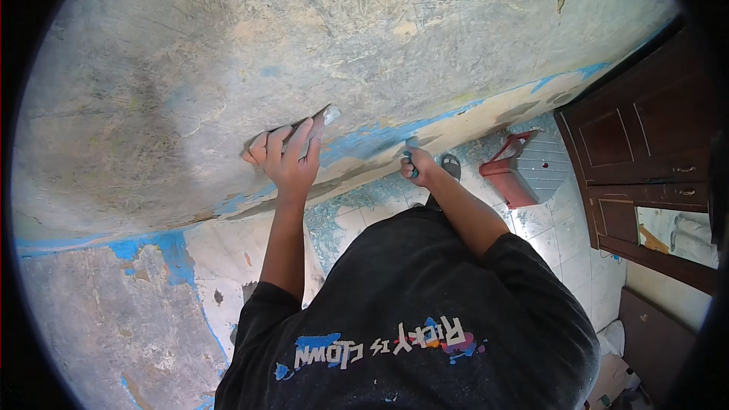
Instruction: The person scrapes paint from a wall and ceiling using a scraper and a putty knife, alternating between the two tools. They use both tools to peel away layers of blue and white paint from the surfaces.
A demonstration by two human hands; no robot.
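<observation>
My left hand point(285, 156) is pressed against the grey, patchy wall point(364, 53), fingers curled over a narrow flat block point(331, 115) with a brown edge and a pale, worn end. Lower on the wall, beside a strip of blue paint point(364, 141), my right hand point(417, 166) is closed around the teal handle of a scraper point(411, 143). The scraper's blade meets the wall at the beige band under the blue strip. Much of the handle is hidden in my fist.
A red and grey plastic stool point(524, 169) stands on the tiled floor point(562, 231), to the right of my foot point(450, 165). Blue and grey paint flakes point(325, 235) litter the floor along the wall. A dark wooden cabinet point(630, 137) with a mirror stands at the right.
</observation>
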